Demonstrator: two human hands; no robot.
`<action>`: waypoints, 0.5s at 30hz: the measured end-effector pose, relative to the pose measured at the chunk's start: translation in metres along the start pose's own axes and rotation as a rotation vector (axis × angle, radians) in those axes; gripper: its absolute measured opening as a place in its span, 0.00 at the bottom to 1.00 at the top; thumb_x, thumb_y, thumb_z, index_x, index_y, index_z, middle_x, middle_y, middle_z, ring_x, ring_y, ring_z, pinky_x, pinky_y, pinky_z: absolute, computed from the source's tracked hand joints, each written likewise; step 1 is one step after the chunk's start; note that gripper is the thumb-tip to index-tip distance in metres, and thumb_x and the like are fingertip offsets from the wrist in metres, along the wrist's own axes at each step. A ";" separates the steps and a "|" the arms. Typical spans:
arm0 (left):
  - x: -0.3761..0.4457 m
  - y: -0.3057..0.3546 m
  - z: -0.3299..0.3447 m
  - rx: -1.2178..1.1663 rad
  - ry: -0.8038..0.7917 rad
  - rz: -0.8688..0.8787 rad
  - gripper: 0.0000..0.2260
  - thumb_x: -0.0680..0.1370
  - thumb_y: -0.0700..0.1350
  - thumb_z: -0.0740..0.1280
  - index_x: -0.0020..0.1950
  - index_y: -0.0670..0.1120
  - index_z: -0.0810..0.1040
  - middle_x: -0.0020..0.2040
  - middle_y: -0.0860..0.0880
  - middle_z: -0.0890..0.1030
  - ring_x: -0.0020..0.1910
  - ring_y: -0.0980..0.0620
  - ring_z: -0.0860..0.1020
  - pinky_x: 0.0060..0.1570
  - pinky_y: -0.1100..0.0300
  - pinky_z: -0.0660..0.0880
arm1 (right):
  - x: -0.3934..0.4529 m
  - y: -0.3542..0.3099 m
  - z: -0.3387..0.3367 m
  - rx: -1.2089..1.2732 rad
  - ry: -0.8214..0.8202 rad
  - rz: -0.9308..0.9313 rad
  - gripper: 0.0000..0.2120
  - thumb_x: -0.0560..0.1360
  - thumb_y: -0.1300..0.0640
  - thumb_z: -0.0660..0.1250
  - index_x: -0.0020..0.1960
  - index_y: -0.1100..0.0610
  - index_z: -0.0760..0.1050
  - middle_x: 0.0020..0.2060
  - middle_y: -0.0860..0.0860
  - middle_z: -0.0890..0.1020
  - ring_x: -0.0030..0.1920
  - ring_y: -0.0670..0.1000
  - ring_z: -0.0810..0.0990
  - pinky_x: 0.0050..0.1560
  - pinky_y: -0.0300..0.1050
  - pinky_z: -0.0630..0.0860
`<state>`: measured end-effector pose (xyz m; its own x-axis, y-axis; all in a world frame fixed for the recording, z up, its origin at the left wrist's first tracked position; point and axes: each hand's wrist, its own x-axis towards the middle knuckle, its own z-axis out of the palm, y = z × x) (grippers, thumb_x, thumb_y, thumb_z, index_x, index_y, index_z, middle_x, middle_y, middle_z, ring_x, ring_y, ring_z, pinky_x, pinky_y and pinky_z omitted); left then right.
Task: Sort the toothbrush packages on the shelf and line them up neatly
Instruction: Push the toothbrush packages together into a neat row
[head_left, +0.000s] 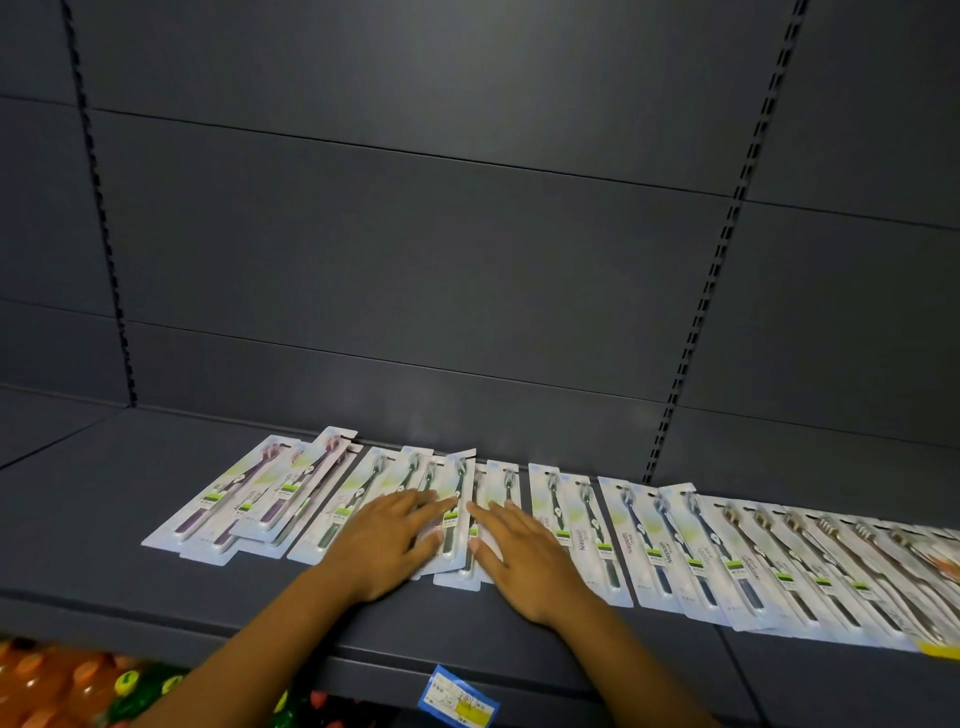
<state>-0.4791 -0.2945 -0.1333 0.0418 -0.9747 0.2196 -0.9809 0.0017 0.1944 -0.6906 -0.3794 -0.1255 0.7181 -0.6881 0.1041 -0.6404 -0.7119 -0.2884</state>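
Several white toothbrush packages lie flat in a row along the dark grey shelf (104, 499). Purple-brush packages (244, 499) overlap loosely at the left end. Dark green-brush packages (457, 499) sit in the middle, and dark blue ones (649, 535) and brown-bristled ones (810, 561) run off to the right. My left hand (387, 540) rests flat with straight fingers on the middle green packages. My right hand (519, 556) lies flat just to the right, fingers straight on the neighbouring packages. One green package shows between the two hands.
The shelf's back panel (415, 260) is bare, with slotted uprights (696, 332) at left and right. A blue and yellow price tag (457, 699) hangs on the shelf's front edge. Orange and green bottles (78, 686) stand on the level below at the lower left.
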 end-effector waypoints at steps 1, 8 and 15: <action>-0.002 -0.005 -0.001 0.017 0.003 0.000 0.22 0.82 0.60 0.49 0.77 0.62 0.56 0.78 0.57 0.59 0.76 0.56 0.57 0.73 0.57 0.56 | 0.000 0.003 0.000 -0.010 -0.005 0.006 0.25 0.82 0.37 0.47 0.78 0.38 0.51 0.79 0.44 0.55 0.79 0.47 0.49 0.77 0.47 0.49; -0.004 -0.017 -0.004 -0.016 -0.019 -0.039 0.21 0.82 0.58 0.51 0.75 0.60 0.63 0.78 0.56 0.59 0.75 0.54 0.58 0.73 0.57 0.56 | -0.001 0.019 -0.007 -0.019 -0.027 0.048 0.24 0.82 0.39 0.49 0.77 0.40 0.56 0.78 0.46 0.57 0.79 0.48 0.51 0.78 0.49 0.52; 0.006 -0.007 0.004 -0.031 0.009 -0.035 0.27 0.78 0.67 0.50 0.73 0.55 0.65 0.76 0.54 0.62 0.74 0.53 0.61 0.73 0.55 0.59 | 0.009 0.002 0.004 0.011 -0.010 0.078 0.25 0.82 0.39 0.49 0.78 0.40 0.54 0.79 0.47 0.52 0.79 0.50 0.47 0.78 0.51 0.49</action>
<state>-0.4725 -0.3009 -0.1376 0.0777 -0.9723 0.2207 -0.9725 -0.0251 0.2315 -0.6840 -0.3862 -0.1291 0.6687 -0.7400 0.0718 -0.6915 -0.6546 -0.3055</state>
